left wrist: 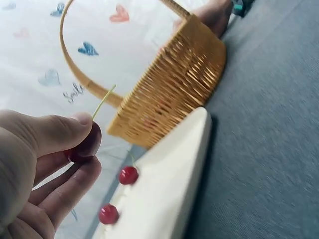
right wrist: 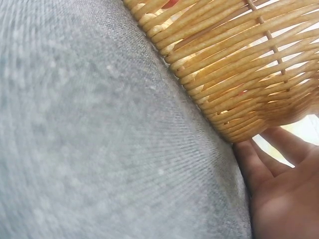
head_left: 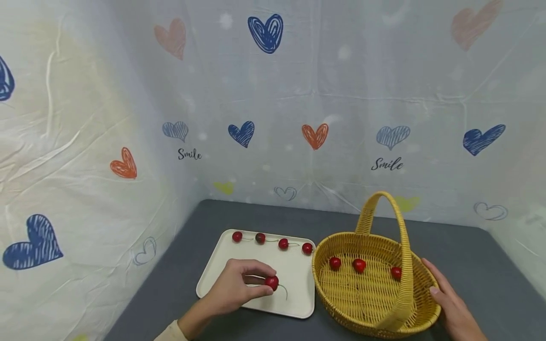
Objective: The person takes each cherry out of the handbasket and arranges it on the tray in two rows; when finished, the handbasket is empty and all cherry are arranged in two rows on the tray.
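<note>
1. Head view: the left hand [head_left: 239, 286] is pinching a red cherry [head_left: 271, 282] between thumb and fingers, above the cream tray [head_left: 296, 289]; its thin stem [head_left: 285, 290] is pointing toward the basket [head_left: 358, 300]. Four cherries [head_left: 283, 244] are lying in a row along the tray's far edge; three loose cherries [head_left: 359, 265] are resting inside the basket. The right hand [head_left: 454, 303] is touching the basket's right side. The tray's near right corner is lying just beside the basket wall on the grey tabletop [head_left: 170, 293]. The arched handle [head_left: 406, 265] is spanning the basket's right part, leaving the left part more open from above.

2. Left wrist view: the cherry is sitting raised, apart from the tray, with its stem jutting freely. Judged by appearance, it is light, smooth and prone to rolling; a gentle grip round its middle is suiting it, sparing the stem, which is probably flimsy.

3. Right wrist view: the right fingers are spreading slightly, tips meeting the woven wall near its base. The wicker is appearing light and springy. The thumb is not showing here, so how firmly the hand is bracing cannot be told.
</note>
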Demonstrator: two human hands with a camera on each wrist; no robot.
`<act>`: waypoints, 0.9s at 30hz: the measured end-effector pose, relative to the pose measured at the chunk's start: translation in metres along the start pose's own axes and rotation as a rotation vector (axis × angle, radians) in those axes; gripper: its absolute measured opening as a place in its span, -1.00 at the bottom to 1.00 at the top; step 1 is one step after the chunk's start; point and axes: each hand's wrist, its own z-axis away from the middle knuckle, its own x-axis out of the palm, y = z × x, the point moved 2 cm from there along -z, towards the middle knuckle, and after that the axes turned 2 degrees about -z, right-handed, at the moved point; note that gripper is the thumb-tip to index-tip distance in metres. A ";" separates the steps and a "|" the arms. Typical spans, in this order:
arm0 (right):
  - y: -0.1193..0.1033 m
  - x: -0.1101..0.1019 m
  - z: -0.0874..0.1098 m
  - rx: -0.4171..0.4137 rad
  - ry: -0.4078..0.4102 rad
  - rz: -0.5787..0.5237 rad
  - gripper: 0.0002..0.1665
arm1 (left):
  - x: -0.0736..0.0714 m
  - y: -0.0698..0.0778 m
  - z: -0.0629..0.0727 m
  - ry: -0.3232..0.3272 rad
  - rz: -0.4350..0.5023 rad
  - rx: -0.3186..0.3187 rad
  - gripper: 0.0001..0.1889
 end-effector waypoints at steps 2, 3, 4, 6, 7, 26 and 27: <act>0.001 -0.001 0.000 -0.007 0.003 0.010 -0.25 | 0.001 -0.007 0.001 0.003 0.013 -0.016 -0.71; 0.001 -0.002 0.000 -0.013 0.006 0.012 -0.25 | 0.002 -0.010 0.000 0.005 0.015 -0.020 -0.72; 0.002 -0.002 0.000 -0.017 0.007 0.017 -0.25 | 0.004 -0.014 -0.002 0.005 0.013 -0.021 -0.72; 0.003 -0.002 0.000 -0.024 0.008 0.017 -0.25 | 0.010 -0.020 -0.006 0.009 -0.004 -0.017 -0.73; 0.003 -0.002 -0.001 -0.029 0.006 0.009 -0.25 | 0.013 -0.023 -0.009 0.010 -0.014 -0.010 -0.73; 0.001 0.002 0.001 -0.044 0.000 -0.017 -0.26 | 0.070 -0.040 -0.038 -0.072 -0.403 0.178 -0.77; 0.001 0.002 0.001 -0.041 0.003 -0.017 -0.26 | 0.071 -0.040 -0.038 -0.074 -0.414 0.182 -0.77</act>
